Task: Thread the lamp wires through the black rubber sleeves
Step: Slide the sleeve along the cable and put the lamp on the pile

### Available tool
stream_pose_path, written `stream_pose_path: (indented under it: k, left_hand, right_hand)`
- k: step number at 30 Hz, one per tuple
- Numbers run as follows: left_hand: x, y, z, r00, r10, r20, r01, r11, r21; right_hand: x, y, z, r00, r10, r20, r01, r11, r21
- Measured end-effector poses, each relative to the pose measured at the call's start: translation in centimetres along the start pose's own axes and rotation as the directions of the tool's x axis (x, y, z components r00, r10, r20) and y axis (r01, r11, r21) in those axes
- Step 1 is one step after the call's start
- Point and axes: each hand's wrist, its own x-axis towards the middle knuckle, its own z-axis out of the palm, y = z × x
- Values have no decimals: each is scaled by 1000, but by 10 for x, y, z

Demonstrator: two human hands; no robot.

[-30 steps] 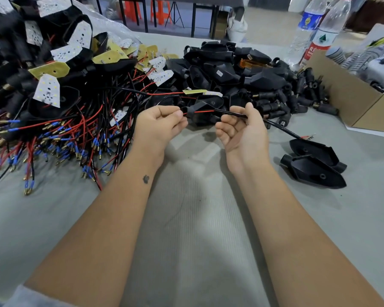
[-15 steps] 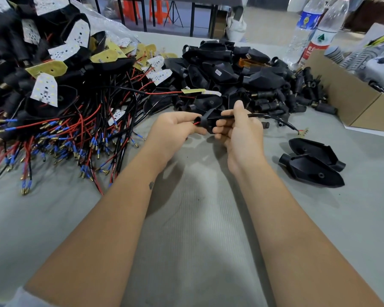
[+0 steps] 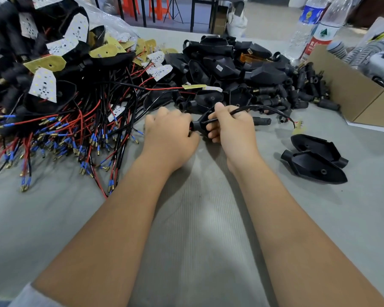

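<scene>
— Black rubber, that piece in the middle of the frame?
— Yes, a black rubber sleeve (image 3: pixel 201 123), held between the two fists. The right hand (image 3: pixel 231 127) curls round its wider end and the black wire (image 3: pixel 262 108) arching off to the right, where a small lamp board (image 3: pixel 298 126) hangs.
— And the left hand (image 3: pixel 171 131)?
— Closed at the sleeve's narrow mouth, seemingly pinching a red wire; the fingertips are hidden.
— So which step?
— Pulling the leads through, I judge. Next calls for a steady draw leftward while the right hand feeds slack.
— Finished ones?
— Two black housings (image 3: pixel 315 161) lie at right on the grey table (image 3: pixel 197 240).
</scene>
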Motion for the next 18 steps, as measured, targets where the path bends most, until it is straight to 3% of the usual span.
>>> stream_pose_path:
  k: [5,7,11,13,15,18]
  left_hand:
    - [0,0,2,993,82,82,-59,966,-251]
    - [0,0,3,996,74,51,-56,955,-292]
    - [0,0,4,996,-10,-88,-12,967,-254]
    - [0,-1,4,993,-30,-115,1,968,-249]
    - [-1,-2,4,993,-27,-114,3,979,-203]
    - [-2,0,4,991,-15,-136,-6,988,-153]
  right_hand:
    - [-1,2,1,997,-81,21,83,984,-155]
    - [-2,1,0,997,-72,-3,72,996,-49]
    - [1,-4,-7,992,26,-120,16,941,337]
    - [3,-4,-12,986,75,-151,-7,913,408]
    - [4,-3,-14,985,84,-149,-19,919,393]
    - [3,0,-11,993,25,-113,1,974,226]
